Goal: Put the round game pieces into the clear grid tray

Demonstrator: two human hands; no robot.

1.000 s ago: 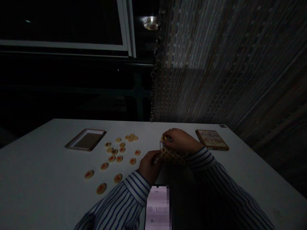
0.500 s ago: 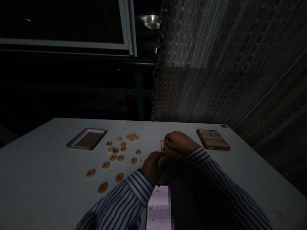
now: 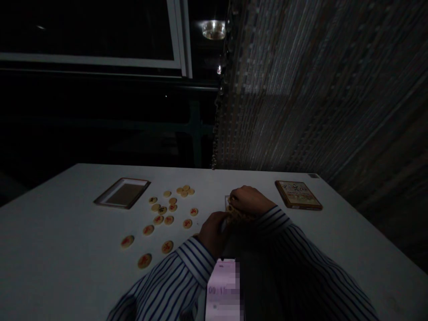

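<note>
Wooden Chinese chess pieces (image 3: 238, 215) sit close together in a shallow box (image 3: 226, 199), its pale rim partly showing between my hands. The fingers of my right hand (image 3: 251, 200) pinch a piece at the far left corner of this group and mostly cover it. My left hand (image 3: 214, 231) is closed at the near left side of the box, thumb and fingers gripping its edge. To the left, loose pieces are scattered on the table, some showing red characters, such as one piece (image 3: 167, 247), others dark characters or a plain face (image 3: 167, 194).
On the white table (image 3: 76, 236) an open box lid (image 3: 125, 195) lies at the left and a printed box (image 3: 298, 195) at the right. A lit phone (image 3: 222, 290) showing a timer is in front of me. Behind hangs a bead curtain (image 3: 267, 125) beside a dark window.
My right hand has lowered the pinched piece slightly toward the group in the box. The left hand stays at the box edge. The view has shifted a little.
</note>
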